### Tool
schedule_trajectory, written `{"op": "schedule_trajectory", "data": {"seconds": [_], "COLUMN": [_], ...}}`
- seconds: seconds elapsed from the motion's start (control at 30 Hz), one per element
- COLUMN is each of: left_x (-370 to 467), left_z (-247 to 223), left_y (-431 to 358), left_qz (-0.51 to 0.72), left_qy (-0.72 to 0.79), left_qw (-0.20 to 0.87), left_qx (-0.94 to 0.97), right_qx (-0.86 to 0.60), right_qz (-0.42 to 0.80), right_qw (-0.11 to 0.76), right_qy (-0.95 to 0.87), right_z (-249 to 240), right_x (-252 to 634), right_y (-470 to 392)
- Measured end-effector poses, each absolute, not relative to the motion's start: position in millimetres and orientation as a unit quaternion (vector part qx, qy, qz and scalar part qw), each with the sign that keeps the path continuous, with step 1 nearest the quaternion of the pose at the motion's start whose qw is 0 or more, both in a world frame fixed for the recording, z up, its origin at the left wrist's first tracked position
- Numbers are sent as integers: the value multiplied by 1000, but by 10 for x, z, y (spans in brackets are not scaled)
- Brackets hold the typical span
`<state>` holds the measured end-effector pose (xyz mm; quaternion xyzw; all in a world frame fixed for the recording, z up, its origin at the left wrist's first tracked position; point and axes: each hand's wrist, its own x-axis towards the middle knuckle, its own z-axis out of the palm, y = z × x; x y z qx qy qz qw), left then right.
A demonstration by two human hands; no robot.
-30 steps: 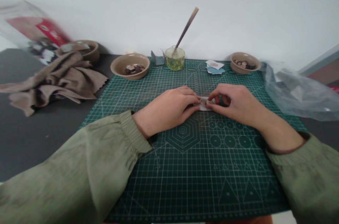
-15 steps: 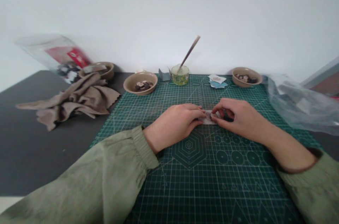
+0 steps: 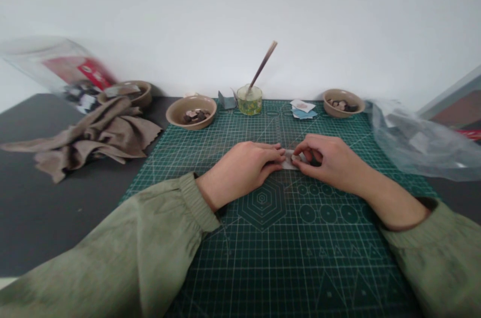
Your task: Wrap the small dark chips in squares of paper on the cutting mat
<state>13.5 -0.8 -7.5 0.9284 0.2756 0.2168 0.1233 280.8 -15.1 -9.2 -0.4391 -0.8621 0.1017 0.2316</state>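
A small pale strip (image 3: 288, 162) lies on the green cutting mat (image 3: 263, 268). My left hand (image 3: 246, 170) rests over the strip's left end, its fingers together and pressing it to the mat. From the right, my right hand (image 3: 326, 162) pinches a small piece (image 3: 294, 158) between thumb and forefinger, right at the strip. The piece is pale and mostly hidden by the fingertips. Fingers also cover both ends of the strip.
Bowls of small dark and pinkish pieces stand at the back left (image 3: 191, 112) and back right (image 3: 343, 103). Between them are a glass jar (image 3: 249, 100) with a brush (image 3: 263, 66) and some cards (image 3: 303, 109). A brown cloth (image 3: 97, 140) lies left, a plastic bag (image 3: 421, 145) right.
The whole view has shifted slightly, so things appear a little further left and higher. The right fingertips seem slightly nearer the left hand over the strip.
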Motion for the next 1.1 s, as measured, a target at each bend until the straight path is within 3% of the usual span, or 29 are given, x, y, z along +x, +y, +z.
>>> {"op": "schedule_trajectory", "data": {"seconds": [1.1], "left_x": [161], "left_z": [-28], "left_y": [-20], "left_qz": [213], "left_qy": [279], "left_qw": [151], "left_qx": [924], "right_qx": [-453], "right_qz": [110], "right_qw": [253], "right_qy": [-848], "right_z": [-62], "right_x": [2759], "right_y": [-181]}}
